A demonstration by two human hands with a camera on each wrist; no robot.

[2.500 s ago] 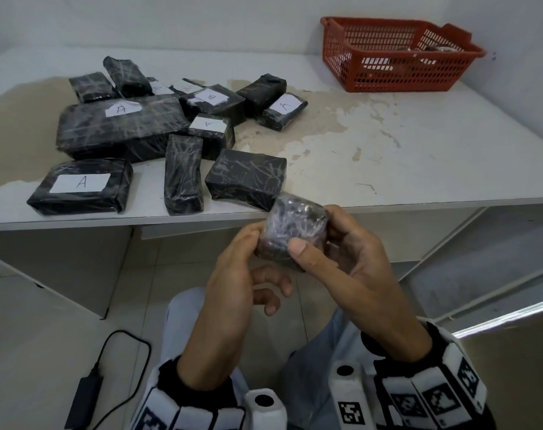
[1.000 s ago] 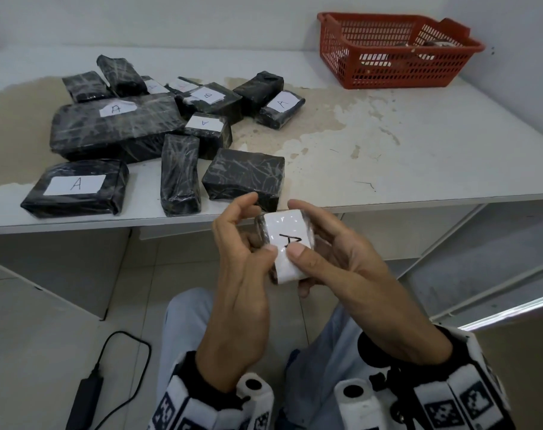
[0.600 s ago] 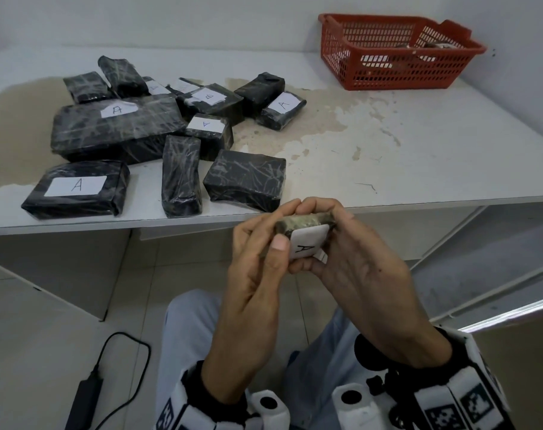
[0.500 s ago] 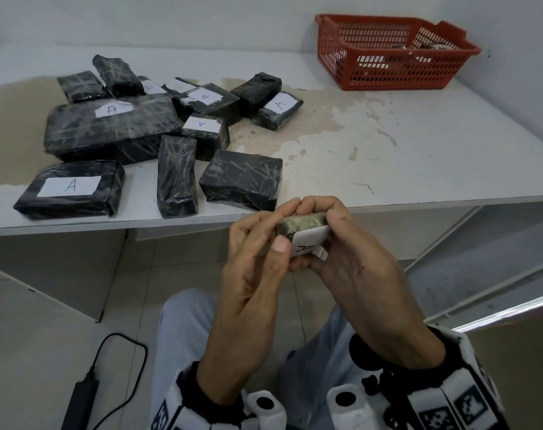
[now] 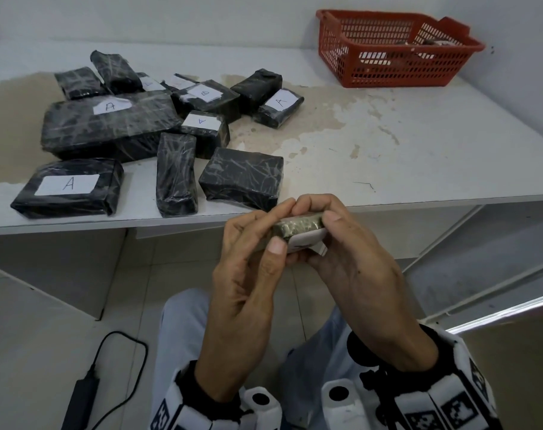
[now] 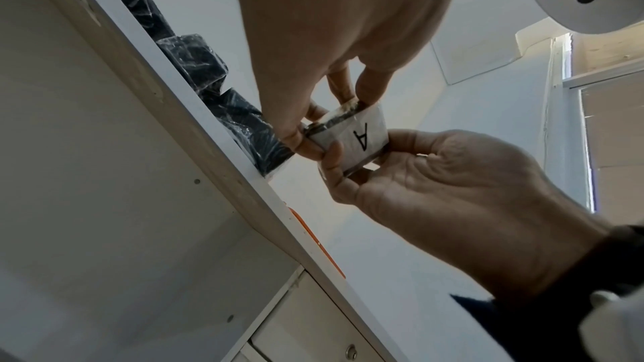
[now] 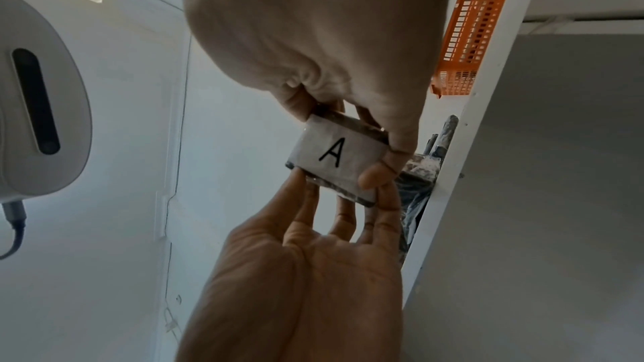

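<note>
Parcel (image 5: pixel 298 225), small and film-wrapped, is held by both hands in the air just before the edge of the surface (image 5: pixel 419 150), above the person's lap. The left hand (image 5: pixel 248 274) pinches its left end with curled fingers (image 5: pixel 287 204); the right hand (image 5: pixel 354 268) closes thumb and fingers around the right end. Its white label (image 7: pixel 336 157) with the letter A faces downward. I judge the step is reading the label for sorting. Next, a place must be chosen, the black parcels (image 5: pixel 240 176) or the red basket (image 5: pixel 388 57), and one hand must release first.
</note>
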